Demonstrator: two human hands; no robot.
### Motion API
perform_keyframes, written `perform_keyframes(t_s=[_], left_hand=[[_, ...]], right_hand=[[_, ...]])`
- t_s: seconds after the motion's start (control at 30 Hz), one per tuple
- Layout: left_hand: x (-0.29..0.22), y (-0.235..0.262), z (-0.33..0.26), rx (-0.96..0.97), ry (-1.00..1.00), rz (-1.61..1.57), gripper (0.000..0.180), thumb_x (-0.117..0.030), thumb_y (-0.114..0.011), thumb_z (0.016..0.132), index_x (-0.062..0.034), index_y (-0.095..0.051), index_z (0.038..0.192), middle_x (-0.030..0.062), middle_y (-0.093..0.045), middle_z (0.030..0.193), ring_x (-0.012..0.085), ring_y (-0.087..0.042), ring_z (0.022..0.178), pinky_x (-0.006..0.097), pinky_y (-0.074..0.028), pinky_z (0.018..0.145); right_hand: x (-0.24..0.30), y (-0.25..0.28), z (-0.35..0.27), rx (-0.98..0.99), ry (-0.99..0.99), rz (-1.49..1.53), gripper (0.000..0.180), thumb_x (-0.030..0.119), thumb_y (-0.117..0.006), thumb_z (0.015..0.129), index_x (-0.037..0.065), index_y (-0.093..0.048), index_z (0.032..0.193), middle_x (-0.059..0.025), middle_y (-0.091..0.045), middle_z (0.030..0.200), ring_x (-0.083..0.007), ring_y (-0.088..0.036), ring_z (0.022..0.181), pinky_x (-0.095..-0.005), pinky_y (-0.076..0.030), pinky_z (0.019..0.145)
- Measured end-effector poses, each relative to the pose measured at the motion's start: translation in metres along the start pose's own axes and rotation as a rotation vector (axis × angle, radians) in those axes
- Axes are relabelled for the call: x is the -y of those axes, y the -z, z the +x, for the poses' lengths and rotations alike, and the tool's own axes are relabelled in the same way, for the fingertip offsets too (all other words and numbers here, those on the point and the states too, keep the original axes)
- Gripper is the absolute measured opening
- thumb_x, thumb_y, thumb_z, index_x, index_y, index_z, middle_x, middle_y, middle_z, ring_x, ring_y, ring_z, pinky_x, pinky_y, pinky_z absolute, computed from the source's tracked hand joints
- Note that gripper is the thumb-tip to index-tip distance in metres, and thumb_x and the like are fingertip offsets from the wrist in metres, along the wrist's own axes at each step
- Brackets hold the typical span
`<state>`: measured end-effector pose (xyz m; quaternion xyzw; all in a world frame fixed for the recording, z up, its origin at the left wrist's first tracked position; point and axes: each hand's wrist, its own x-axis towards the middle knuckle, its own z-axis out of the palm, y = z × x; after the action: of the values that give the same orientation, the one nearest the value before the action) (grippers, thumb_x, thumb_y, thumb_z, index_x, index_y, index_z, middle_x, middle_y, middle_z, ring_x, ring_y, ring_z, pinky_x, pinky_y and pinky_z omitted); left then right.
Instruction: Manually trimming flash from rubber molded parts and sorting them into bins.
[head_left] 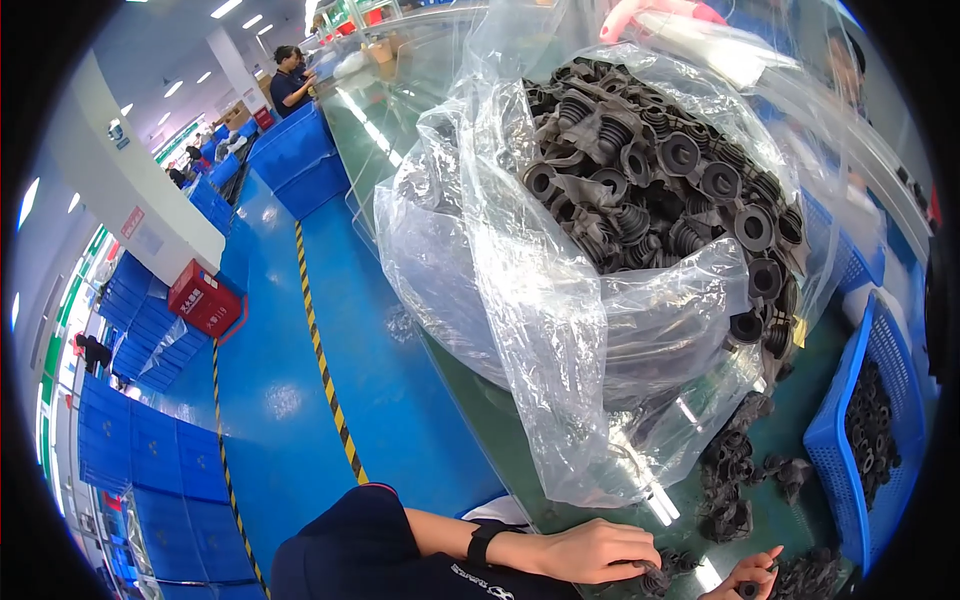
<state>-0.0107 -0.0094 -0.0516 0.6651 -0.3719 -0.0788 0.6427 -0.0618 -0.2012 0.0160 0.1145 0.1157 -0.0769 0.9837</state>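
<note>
My left hand [597, 552] rests on the green table [520, 450] at the bottom of the view, fingers curled around a small black rubber part [655, 578]. At the lower edge my right hand [745, 578] pinches another small black rubber piece. A pile of black ribbed rubber boots [735, 470] lies loose on the table just beyond both hands. Above them a big clear plastic bag [560, 290] bulges with several more black rubber boots [660, 170].
A blue plastic basket [830, 450] with black rubber parts stands at the right. Blue floor with a yellow-black stripe [322, 360] runs left of the table. Stacked blue crates [150, 460] and a red box [203, 297] line the left. A person [288, 80] works far back.
</note>
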Motion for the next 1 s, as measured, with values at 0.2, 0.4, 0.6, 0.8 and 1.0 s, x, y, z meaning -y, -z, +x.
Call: perform_keyframes(t_s=[0.2, 0.4, 0.6, 0.8, 1.0], left_hand=[[0.0007, 0.0000, -0.0003, 0.001, -0.009, 0.009, 0.013, -0.006, -0.055, 0.079, -0.0012, -0.054, 0.090, 0.0080, -0.052, 0.079, 0.0246, -0.052, 0.071, 0.031, -0.044, 0.060], [0.0010, -0.0014, -0.0012, 0.001, -0.011, 0.002, 0.012, -0.007, -0.055, 0.079, -0.0014, -0.054, 0.090, 0.0075, -0.051, 0.079, 0.0239, -0.052, 0.071, 0.031, -0.044, 0.059], [0.0018, -0.0007, 0.0005, -0.013, -0.024, -0.003, 0.012, -0.007, -0.055, 0.079, -0.0016, -0.054, 0.090, 0.0075, -0.051, 0.079, 0.0237, -0.052, 0.070, 0.031, -0.044, 0.059], [0.0039, 0.0003, 0.0012, -0.012, -0.020, -0.004, 0.012, -0.007, -0.055, 0.079, -0.0015, -0.054, 0.090, 0.0078, -0.051, 0.079, 0.0241, -0.052, 0.070, 0.032, -0.044, 0.059], [0.0018, 0.0003, -0.0017, 0.019, -0.011, 0.000, 0.014, -0.006, -0.055, 0.080, -0.0022, -0.055, 0.093, 0.0076, -0.051, 0.080, 0.0236, -0.052, 0.071, 0.032, -0.043, 0.059]], right_hand=[[-0.0025, 0.0007, -0.0012, -0.012, 0.013, 0.002, 0.036, 0.018, -0.041, 0.091, -0.005, -0.041, 0.119, -0.0151, -0.045, 0.102, -0.0251, -0.053, 0.094, -0.0260, -0.053, 0.057], [-0.0004, 0.0046, -0.0018, 0.002, -0.026, 0.035, 0.037, 0.021, -0.041, 0.092, -0.004, -0.041, 0.120, -0.0155, -0.046, 0.105, -0.0266, -0.052, 0.099, -0.0266, -0.053, 0.058], [-0.0012, 0.0030, 0.0000, 0.008, -0.040, 0.054, 0.037, 0.021, -0.040, 0.092, -0.004, -0.041, 0.120, -0.0171, -0.046, 0.111, -0.0290, -0.051, 0.105, -0.0280, -0.053, 0.058], [-0.0016, 0.0067, 0.0018, 0.010, -0.013, 0.096, 0.036, 0.019, -0.039, 0.092, -0.001, -0.039, 0.122, -0.0165, -0.045, 0.113, -0.0299, -0.051, 0.106, -0.0281, -0.052, 0.058], [-0.0040, 0.0018, -0.0049, 0.003, 0.003, 0.136, 0.034, 0.015, -0.038, 0.092, -0.002, -0.039, 0.122, -0.0173, -0.044, 0.112, -0.0302, -0.052, 0.104, -0.0290, -0.052, 0.059]])
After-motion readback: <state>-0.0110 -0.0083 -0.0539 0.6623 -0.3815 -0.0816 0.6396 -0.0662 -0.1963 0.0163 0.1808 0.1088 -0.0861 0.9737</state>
